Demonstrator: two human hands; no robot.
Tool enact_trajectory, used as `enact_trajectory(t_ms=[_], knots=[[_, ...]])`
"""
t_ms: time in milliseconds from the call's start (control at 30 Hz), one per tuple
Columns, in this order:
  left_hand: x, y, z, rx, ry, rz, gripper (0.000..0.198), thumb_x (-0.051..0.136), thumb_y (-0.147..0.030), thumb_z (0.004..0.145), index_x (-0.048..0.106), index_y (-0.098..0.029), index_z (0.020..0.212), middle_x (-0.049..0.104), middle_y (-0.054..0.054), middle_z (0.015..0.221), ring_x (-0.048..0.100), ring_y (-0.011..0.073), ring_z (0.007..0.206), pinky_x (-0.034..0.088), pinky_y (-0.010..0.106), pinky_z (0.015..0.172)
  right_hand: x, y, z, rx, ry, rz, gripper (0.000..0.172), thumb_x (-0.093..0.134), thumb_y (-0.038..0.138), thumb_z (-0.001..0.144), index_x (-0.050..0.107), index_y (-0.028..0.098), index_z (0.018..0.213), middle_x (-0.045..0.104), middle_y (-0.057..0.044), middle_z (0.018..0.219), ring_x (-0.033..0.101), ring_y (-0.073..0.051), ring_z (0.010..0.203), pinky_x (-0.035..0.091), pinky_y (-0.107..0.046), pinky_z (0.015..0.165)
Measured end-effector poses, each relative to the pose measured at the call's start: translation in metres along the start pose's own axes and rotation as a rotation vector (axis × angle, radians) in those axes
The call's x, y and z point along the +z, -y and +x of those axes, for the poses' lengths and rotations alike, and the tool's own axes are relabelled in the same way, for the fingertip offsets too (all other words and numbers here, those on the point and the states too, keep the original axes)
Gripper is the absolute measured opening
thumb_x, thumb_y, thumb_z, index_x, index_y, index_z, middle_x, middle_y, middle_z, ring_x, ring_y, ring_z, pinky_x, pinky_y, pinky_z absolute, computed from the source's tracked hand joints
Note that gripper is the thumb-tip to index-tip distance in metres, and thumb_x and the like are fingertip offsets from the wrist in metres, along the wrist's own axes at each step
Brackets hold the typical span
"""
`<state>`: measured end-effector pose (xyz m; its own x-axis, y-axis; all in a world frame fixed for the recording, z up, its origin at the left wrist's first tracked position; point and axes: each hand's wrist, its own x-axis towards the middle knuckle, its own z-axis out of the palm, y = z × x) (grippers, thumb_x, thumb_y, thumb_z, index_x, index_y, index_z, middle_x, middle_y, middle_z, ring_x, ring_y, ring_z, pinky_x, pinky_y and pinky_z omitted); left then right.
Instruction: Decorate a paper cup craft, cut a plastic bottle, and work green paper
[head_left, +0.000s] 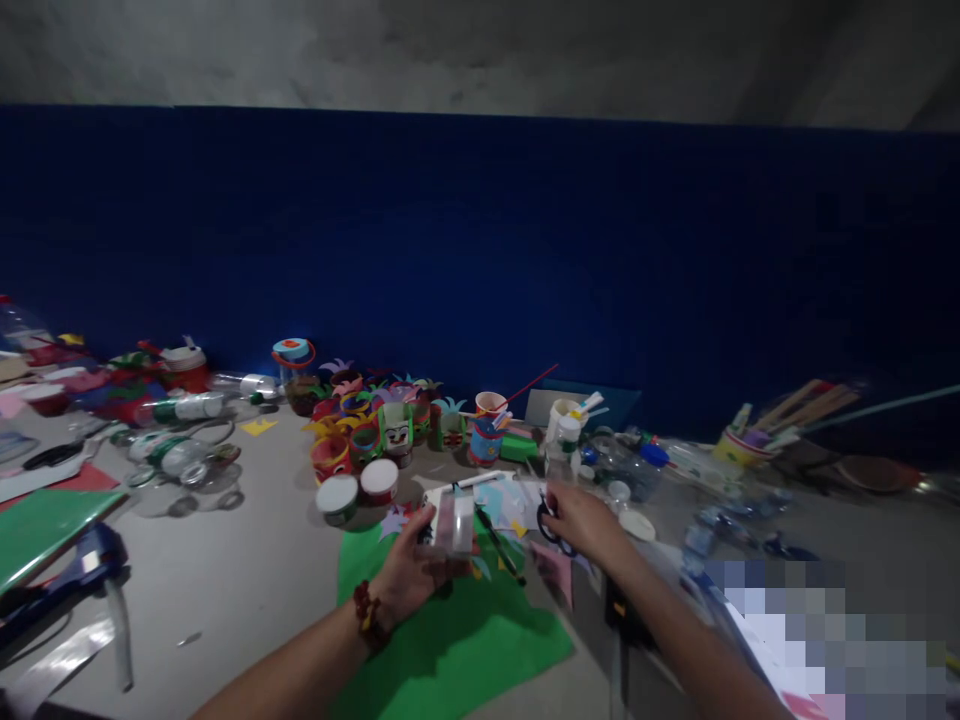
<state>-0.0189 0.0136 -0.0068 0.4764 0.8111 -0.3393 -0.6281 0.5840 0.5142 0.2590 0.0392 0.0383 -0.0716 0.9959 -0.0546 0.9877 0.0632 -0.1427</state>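
Observation:
My left hand (421, 572) is closed around a clear plastic container-like piece (454, 522), whose exact kind I cannot make out. In my right hand (589, 522) is a pair of scissors (548, 522), its dark handle loops around my fingers. The scissors are to the right of the plastic piece and apart from it. Below my left hand lies a green sheet (457, 650) with an uneven edge. A black pen (501, 548) lies between my hands, near white and light-blue paper scraps (506, 497). A pink paper piece (553, 572) is beneath my right wrist.
Two white-lidded tubs (337, 496) stand left of my hands, before several decorated paper-leaf cups (397, 430). Plastic bottles (172, 455) and a blue glue gun (97, 555) lie left. A cup of sticks (739, 450) stands right. A blue wall (480, 240) rises behind.

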Motion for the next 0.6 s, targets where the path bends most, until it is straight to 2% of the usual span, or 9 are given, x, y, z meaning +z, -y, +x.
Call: enact_trajectory(t_ms=[133, 233, 333, 433, 533, 600], knots=[[-0.004, -0.002, -0.001, 0.0, 0.11, -0.015, 0.031, 0.063, -0.038, 0.089, 0.07, -0.01, 0.102, 0.079, 0.013, 0.091, 0.075, 0.0286, 0.083, 0.058, 0.038, 0.072, 0.001, 0.009, -0.003, 0.037, -0.012, -0.053, 0.012, 0.058, 0.02, 0.086, 0.064, 0.019, 0.096, 0.074, -0.009, 0.096, 0.067, -0.023, 0.092, 0.036, -0.027, 0.07], [-0.007, -0.003, 0.0, 0.029, 0.189, -0.016, 0.03, 0.067, -0.034, 0.085, 0.069, -0.015, 0.107, 0.078, 0.01, 0.094, 0.074, 0.0292, 0.091, 0.057, 0.04, 0.079, 0.003, 0.011, -0.002, 0.042, 0.004, -0.082, 0.013, 0.057, 0.021, 0.089, 0.066, 0.018, 0.096, 0.075, -0.011, 0.095, 0.069, -0.025, 0.092, 0.038, -0.028, 0.071], [-0.007, -0.004, 0.002, 0.08, 0.191, 0.05, 0.036, 0.069, -0.033, 0.081, 0.067, -0.019, 0.113, 0.077, 0.007, 0.101, 0.072, 0.0285, 0.098, 0.055, 0.041, 0.086, 0.001, 0.012, -0.005, 0.031, 0.02, -0.096, 0.014, 0.056, 0.024, 0.091, 0.069, 0.018, 0.091, 0.076, -0.012, 0.093, 0.07, -0.025, 0.09, 0.039, -0.028, 0.071], [-0.003, -0.005, 0.002, 0.114, 0.182, 0.121, 0.04, 0.073, -0.033, 0.076, 0.067, -0.021, 0.114, 0.075, 0.004, 0.105, 0.07, 0.0254, 0.098, 0.053, 0.037, 0.087, -0.008, 0.015, -0.012, 0.009, 0.014, -0.093, 0.017, 0.054, 0.026, 0.092, 0.07, 0.019, 0.089, 0.076, -0.011, 0.093, 0.07, -0.025, 0.09, 0.04, -0.027, 0.07], [0.006, -0.005, -0.006, 0.116, 0.24, 0.27, 0.052, 0.084, -0.017, 0.061, 0.07, -0.022, 0.111, 0.072, 0.003, 0.11, 0.065, 0.0247, 0.104, 0.049, 0.033, 0.09, -0.018, 0.021, -0.014, -0.039, 0.005, -0.07, 0.021, 0.052, 0.029, 0.094, 0.07, 0.02, 0.088, 0.076, -0.009, 0.094, 0.069, -0.024, 0.09, 0.04, -0.027, 0.071], [0.014, -0.005, -0.014, 0.091, 0.331, 0.458, 0.062, 0.087, -0.01, 0.054, 0.07, -0.027, 0.112, 0.069, 0.001, 0.114, 0.059, 0.0251, 0.112, 0.046, 0.032, 0.093, -0.022, 0.026, -0.011, -0.103, 0.017, -0.044, 0.021, 0.053, 0.03, 0.094, 0.071, 0.02, 0.09, 0.075, -0.007, 0.094, 0.069, -0.022, 0.091, 0.041, -0.026, 0.073]])
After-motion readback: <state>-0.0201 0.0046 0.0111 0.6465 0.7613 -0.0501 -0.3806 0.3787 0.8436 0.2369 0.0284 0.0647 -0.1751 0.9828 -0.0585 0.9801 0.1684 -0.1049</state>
